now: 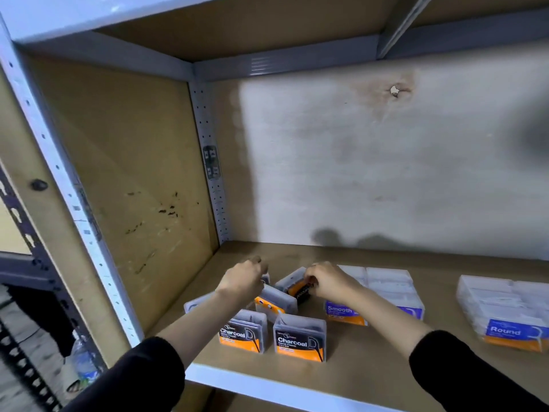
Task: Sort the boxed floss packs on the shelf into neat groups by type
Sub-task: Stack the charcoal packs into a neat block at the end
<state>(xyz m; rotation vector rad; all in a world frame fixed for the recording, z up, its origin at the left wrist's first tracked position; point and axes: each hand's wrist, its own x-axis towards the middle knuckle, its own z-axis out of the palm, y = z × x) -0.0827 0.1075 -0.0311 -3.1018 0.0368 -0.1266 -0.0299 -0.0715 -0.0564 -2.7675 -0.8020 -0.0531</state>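
Two clear "Charcoal" floss boxes (pixel 300 337) with orange and black labels stand upright side by side near the shelf's front edge. Behind them, my left hand (pixel 242 279) grips a box standing on edge (pixel 276 301). My right hand (pixel 326 281) is shut on another tilted Charcoal box (pixel 292 285). One more clear box (pixel 194 304) lies partly hidden under my left forearm. To the right lies a flat group of blue and orange "Smooth" boxes (pixel 386 289). Further right sits a group of "Round" boxes (pixel 505 310).
The brown shelf board (pixel 371 367) has a white front edge. A perforated metal upright (pixel 68 185) and a tan side panel close off the left. A stained white wall stands behind. A plastic water bottle (pixel 84 362) stands below left, outside the shelf.
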